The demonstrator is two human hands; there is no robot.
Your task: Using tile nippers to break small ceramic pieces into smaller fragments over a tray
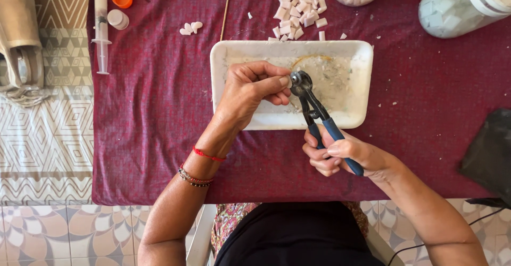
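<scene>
My right hand (340, 157) grips the blue handles of a pair of wheeled nippers (314, 106), whose round jaws reach over a white foam tray (234, 55). My left hand (250, 90) pinches a small pale tile piece (288, 83) and holds it right at the nipper jaws above the tray. The piece is mostly hidden by my fingers. The tray's floor is smeared with dried residue and fine chips.
A dark red cloth (159, 111) covers the table. A heap of pale pink tile bits (298, 13) lies behind the tray, a few more (190, 28) to the left. A syringe (101, 26), caps and a thin stick (227, 2) lie far left; two jars (458, 5) far right; black bag (489, 149) at right.
</scene>
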